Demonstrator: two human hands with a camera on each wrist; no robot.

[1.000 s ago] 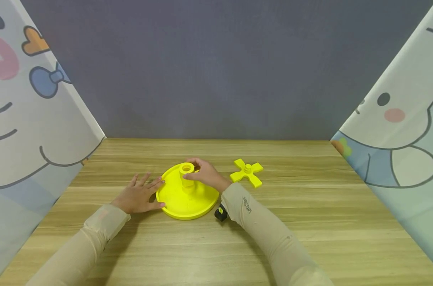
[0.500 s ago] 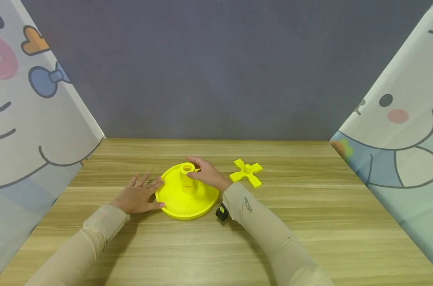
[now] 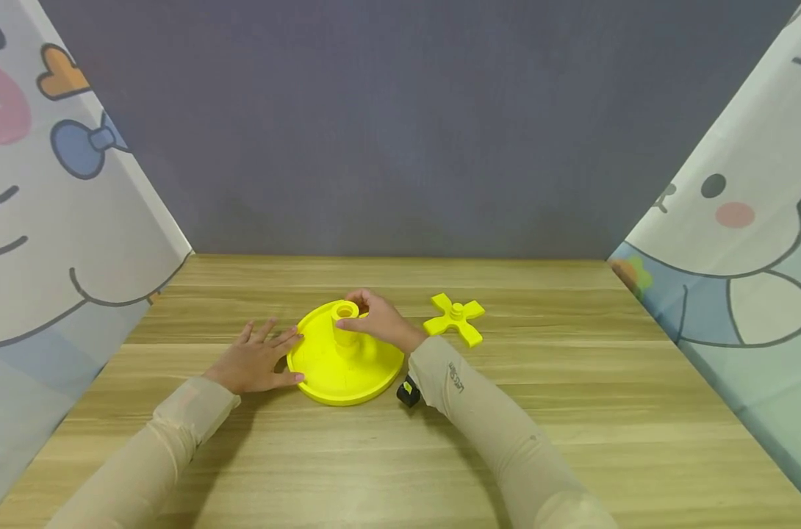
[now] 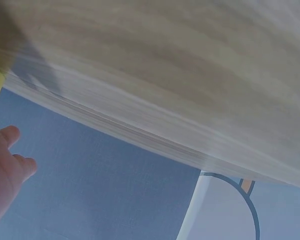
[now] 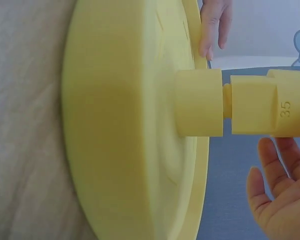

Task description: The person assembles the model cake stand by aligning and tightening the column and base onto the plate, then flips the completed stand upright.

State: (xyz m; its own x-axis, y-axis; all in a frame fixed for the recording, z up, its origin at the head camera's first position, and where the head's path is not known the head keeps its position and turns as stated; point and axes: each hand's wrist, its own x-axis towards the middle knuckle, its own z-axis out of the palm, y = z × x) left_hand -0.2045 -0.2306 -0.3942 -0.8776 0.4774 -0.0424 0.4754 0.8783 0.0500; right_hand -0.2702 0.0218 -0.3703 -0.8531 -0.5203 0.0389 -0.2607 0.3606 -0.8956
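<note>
Your right hand (image 3: 381, 321) has its grip up at the top of the yellow post (image 3: 345, 323) that stands on the middle of the round yellow base (image 3: 345, 367). The fingers curl about the post's upper collar, though the right wrist view shows them only just beside the post (image 5: 250, 104), so how firmly they pinch it is hard to say. That view also shows a narrow neck between the lower sleeve and the upper block, which bears the number 35.

Your left hand (image 3: 258, 358) lies flat on the bench (image 3: 572, 411), fingers straight and released, their tips touching the base's rim on the side away from your right grip.

The base and post look like stiff moulded plastic: probably light, smooth and a little slippery, not fragile. Judging by its flat sides, the upper block offers the surest hold, with the thumb set against the fingers. The rim under your left fingertips is the likely place to steady the base, since a light disc could slide on the wood.

Beyond your right hand, well apart from the base, lies a yellow cross-shaped piece (image 3: 455, 319). A small black object (image 3: 408, 392) sits just under your right wrist.
</note>
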